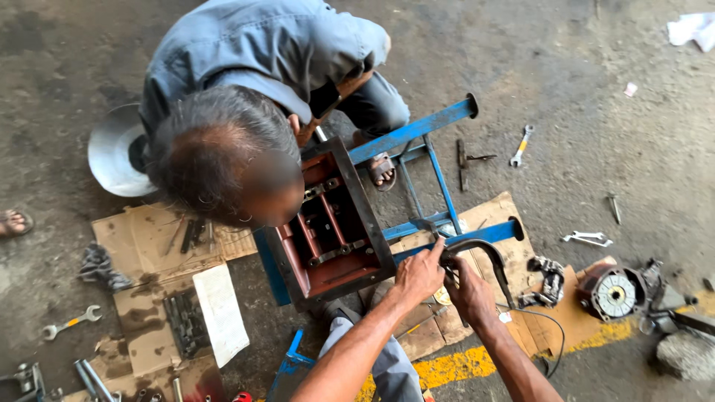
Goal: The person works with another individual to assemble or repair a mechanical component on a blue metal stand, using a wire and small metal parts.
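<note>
Nearest the camera, the left hand rests fingers spread on the blue frame, one finger pointing at a curved dark metal handle. The right hand is closed around that handle's lower end, just beside the frame rail. Left of them the red housing sits open, its insides bare; a co-worker bends over it, with spanners scattered on the floor

left hand bare | right hand bare | no sleeves | grey trousers
</note>
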